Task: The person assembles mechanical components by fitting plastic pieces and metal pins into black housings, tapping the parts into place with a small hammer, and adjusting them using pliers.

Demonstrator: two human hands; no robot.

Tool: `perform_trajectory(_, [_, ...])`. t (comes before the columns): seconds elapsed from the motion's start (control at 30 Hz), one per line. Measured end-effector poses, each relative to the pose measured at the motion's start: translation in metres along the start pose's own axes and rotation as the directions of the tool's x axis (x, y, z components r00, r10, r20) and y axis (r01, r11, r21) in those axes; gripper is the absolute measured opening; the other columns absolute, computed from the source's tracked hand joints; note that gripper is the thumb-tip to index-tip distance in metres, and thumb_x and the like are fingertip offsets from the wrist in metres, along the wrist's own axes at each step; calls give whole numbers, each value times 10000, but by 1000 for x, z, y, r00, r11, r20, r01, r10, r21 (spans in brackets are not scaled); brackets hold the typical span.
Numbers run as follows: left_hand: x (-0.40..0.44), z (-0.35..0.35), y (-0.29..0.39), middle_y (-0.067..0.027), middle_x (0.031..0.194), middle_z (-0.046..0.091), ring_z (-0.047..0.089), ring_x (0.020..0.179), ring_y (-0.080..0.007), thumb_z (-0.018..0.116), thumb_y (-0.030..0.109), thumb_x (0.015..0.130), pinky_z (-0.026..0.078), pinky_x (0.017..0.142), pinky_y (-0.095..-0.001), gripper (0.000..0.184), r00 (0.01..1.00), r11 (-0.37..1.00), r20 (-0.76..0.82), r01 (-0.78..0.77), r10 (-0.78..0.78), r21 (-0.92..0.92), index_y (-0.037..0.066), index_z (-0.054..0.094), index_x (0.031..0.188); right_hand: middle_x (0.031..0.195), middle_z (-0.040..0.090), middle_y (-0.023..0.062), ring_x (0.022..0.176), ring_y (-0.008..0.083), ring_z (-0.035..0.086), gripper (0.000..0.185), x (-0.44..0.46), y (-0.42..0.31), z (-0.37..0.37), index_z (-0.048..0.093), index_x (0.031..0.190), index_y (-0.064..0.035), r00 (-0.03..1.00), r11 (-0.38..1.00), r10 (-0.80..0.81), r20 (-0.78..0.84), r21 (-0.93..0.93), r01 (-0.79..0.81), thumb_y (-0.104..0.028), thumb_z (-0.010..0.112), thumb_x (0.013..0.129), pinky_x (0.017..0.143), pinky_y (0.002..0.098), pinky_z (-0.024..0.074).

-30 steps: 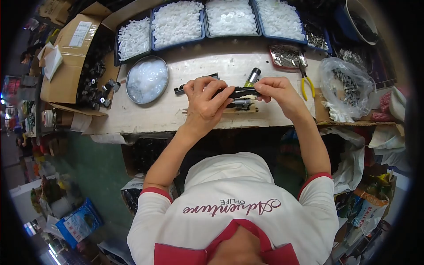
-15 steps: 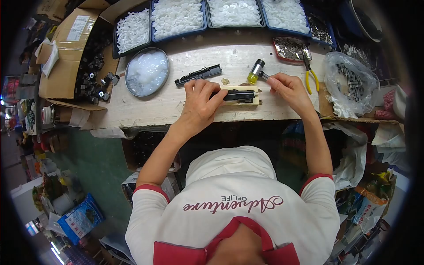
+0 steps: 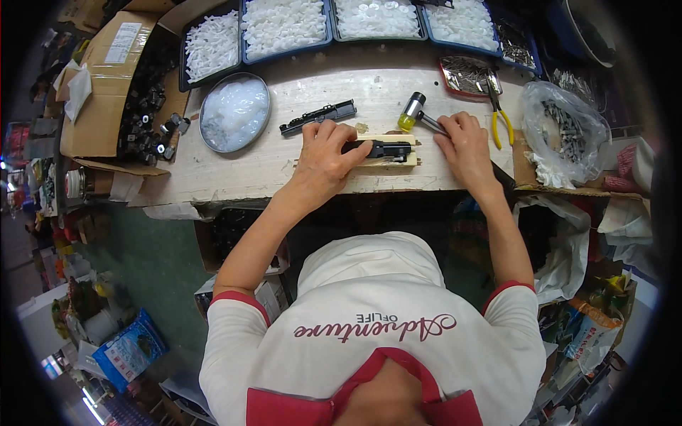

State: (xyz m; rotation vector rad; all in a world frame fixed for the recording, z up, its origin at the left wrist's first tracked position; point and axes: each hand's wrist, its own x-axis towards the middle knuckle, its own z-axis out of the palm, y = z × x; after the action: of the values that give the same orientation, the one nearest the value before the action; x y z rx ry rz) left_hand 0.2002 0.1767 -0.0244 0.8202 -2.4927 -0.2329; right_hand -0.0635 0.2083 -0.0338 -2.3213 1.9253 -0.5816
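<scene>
My left hand [image 3: 324, 160] is closed on a black part [image 3: 387, 150], which lies in a cream-coloured block [image 3: 413, 161] near the table's front edge. My right hand [image 3: 467, 148] rests over the handle of a hammer [image 3: 412, 106], its fingers curled round it. The hammer's head is metal with a yellow end, just behind the block, and the dark grip runs out beneath my right wrist. Behind my left hand a second black part [image 3: 318, 117] lies on the table.
Blue trays of white pieces [image 3: 284, 32] line the back. A round dish [image 3: 234, 113] and a cardboard box [image 3: 106, 89] stand at the left. On the right are a red tray of pins [image 3: 465, 77], yellow-handled pliers [image 3: 503, 128] and a plastic bag [image 3: 565, 135].
The black part has come down into the block under my left hand. My right hand has let go of that part and moved right onto the hammer handle.
</scene>
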Motion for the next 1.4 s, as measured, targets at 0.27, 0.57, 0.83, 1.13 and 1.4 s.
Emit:
perform_trajectory(0.27, [-5, -20, 7, -81, 1013, 485, 437, 936, -228, 621, -62, 616, 285, 767, -352, 618, 977, 991, 208, 27, -54, 132, 199, 562, 1173, 842, 527, 128, 742, 308, 547, 141, -10, -22, -21, 545, 953, -41, 1000, 951, 16, -12, 308, -11, -78, 558, 818, 594, 392, 416])
perform_trajectory(0.57, [-4, -22, 8, -98, 990, 470, 430, 904, -239, 536, -22, 718, 296, 756, -353, 526, 961, 963, 278, -73, -2, 260, 197, 542, 1197, 752, 582, 111, 619, 321, 573, 149, -16, -67, -56, 540, 972, -56, 989, 991, -72, 131, 123, 55, -153, 522, 862, 533, 411, 443])
perform_trajectory(0.83, [-3, -23, 9, -100, 973, 465, 428, 884, -237, 545, -60, 684, 290, 752, -337, 555, 953, 962, 302, -91, 9, 257, 183, 564, 1182, 674, 575, 131, 573, 336, 570, 123, -10, -74, -55, 507, 856, -55, 988, 995, -87, 130, 61, 80, -177, 501, 865, 489, 435, 433])
perform_trajectory(1.13, [5, -17, -14, -111, 824, 496, 489, 799, -289, 587, -61, 632, 423, 699, -370, 427, 983, 979, 159, 114, -87, -169, 46, 583, 1046, 709, 595, 149, 654, 347, 575, 159, -3, -66, -51, 535, 873, -43, 946, 1000, -8, 325, -4, 10, -198, 504, 879, 550, 422, 434])
perform_trajectory(1.4, [-4, -11, -7, -115, 843, 528, 495, 820, -278, 592, -88, 609, 422, 731, -381, 572, 966, 918, 44, 255, -253, -303, 37, 482, 1156, 645, 593, 153, 597, 359, 568, 152, 14, -93, -39, 530, 887, -43, 988, 944, -99, -117, 302, 130, -184, 476, 877, 530, 440, 431])
